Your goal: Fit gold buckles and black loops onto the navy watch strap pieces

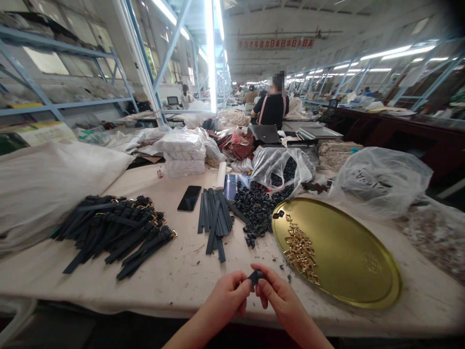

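Note:
Near the table's front edge, my left hand (232,293) and my right hand (274,288) meet, both closed on a short dark strap (255,277). Fingers cover most of it, so whether a loop or buckle is on it I cannot tell. Beyond my hands lies a bundle of flat dark straps (216,213). To its right spreads a heap of small black loops (259,208). Gold buckles (301,252) are gathered on the left part of an oval gold tray (348,242). At left, a pile of dark straps with gold buckles (116,223) rests on the cloth.
A black phone (189,198) lies left of the bundle. Behind are clear-wrapped white packs (184,155) and a plastic bag (283,167) with more black loops. Another plastic bag (381,182) stands beyond the tray. A person (272,109) is farther back.

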Tool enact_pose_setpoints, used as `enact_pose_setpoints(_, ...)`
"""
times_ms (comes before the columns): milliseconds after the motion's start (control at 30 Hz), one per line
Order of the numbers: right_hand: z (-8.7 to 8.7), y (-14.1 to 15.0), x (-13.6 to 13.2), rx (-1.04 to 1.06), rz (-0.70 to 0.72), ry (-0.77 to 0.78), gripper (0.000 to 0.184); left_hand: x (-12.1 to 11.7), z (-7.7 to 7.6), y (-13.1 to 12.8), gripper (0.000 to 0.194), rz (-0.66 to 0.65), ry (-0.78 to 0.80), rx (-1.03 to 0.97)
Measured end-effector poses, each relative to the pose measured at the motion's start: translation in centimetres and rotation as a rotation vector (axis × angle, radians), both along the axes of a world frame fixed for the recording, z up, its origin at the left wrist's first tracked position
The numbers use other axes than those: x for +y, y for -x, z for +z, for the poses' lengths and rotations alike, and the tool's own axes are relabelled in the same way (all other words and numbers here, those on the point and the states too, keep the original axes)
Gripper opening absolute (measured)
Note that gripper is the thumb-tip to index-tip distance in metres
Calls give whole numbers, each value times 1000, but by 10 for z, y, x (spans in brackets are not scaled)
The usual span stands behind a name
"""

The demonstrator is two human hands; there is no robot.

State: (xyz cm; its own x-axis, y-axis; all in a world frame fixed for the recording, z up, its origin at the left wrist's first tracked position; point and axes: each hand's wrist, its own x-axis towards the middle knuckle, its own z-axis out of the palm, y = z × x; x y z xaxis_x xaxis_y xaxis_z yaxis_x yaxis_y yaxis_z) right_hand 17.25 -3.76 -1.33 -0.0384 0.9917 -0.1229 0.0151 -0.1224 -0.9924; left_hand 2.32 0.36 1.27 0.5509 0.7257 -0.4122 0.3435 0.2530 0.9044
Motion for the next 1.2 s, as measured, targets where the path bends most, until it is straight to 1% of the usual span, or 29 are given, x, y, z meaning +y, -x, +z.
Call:
enact_pose_setpoints(133, -1, -2, -2, -20, 22, 17, 42, 2, 0, 4, 30, -91, -73, 37)
enact_pose_setpoints(233, -3, -2, -3, 7, 70, 46, 45, 5, 0, 7, 30, -158, -102, 93)
enact_pose_setpoints(300, -4, -1, -1, 40, 101, 63, 46, 6, -1, 7, 29, -174, -136, 104)
enact_pose_setpoints(367, -5, 1, 1, 90, 114, 80, 46, 5, -1, 5, 29, -151, -182, 73)
enact_pose_setpoints(433, -4, 3, 4, 144, 79, 102, 45, 3, 0, 3, 30, -103, -222, 45)
enact_pose_setpoints(500, -3, 4, 6, 183, -12, 131, 42, 0, 3, 2, 26, -58, -242, 34)
enact_pose_setpoints(567, -1, 6, 6, 194, -118, 151, 35, -3, 7, 3, 19, -41, -238, 19)
enact_pose_setpoints(600, -1, 7, 5, 200, -154, 154, 32, -4, 9, 3, 22, -41, -226, 11)
enact_pose_setpoints(700, 0, 15, 1, 255, -157, 171, 30, -5, 11, 6, 32, -30, -206, 10)
enact_pose_setpoints(800, 1, 23, -3, 298, -146, 187, 32, -3, 9, 8, 32, -6, -212, 21)
enact_pose_setpoints(867, 1, 26, -5, 337, -172, 161, 32, 0, 7, 10, 31, 5, -188, 37)
enact_pose_setpoints(967, -2, 27, -9, 489, -232, 154, 39, 0, 5, 12, 29, 28, -117, 33)
enact_pose_setpoints(1000, -4, 27, -10, 530, -236, 167, 37, 0, 5, 12, 29, 38, -96, 26)
enact_pose_setpoints(1067, -7, 29, -11, 568, -201, 204, 29, -2, 5, 14, 29, 50, -90, 34)
enact_pose_setpoints(1133, -10, 30, -12, 605, -125, 247, 24, -5, 5, 15, 29, 50, -149, 90)
enact_pose_setpoints(1200, -11, 31, -12, 677, -45, 307, 30, -6, 6, 16, 27, 41, -232, 176)
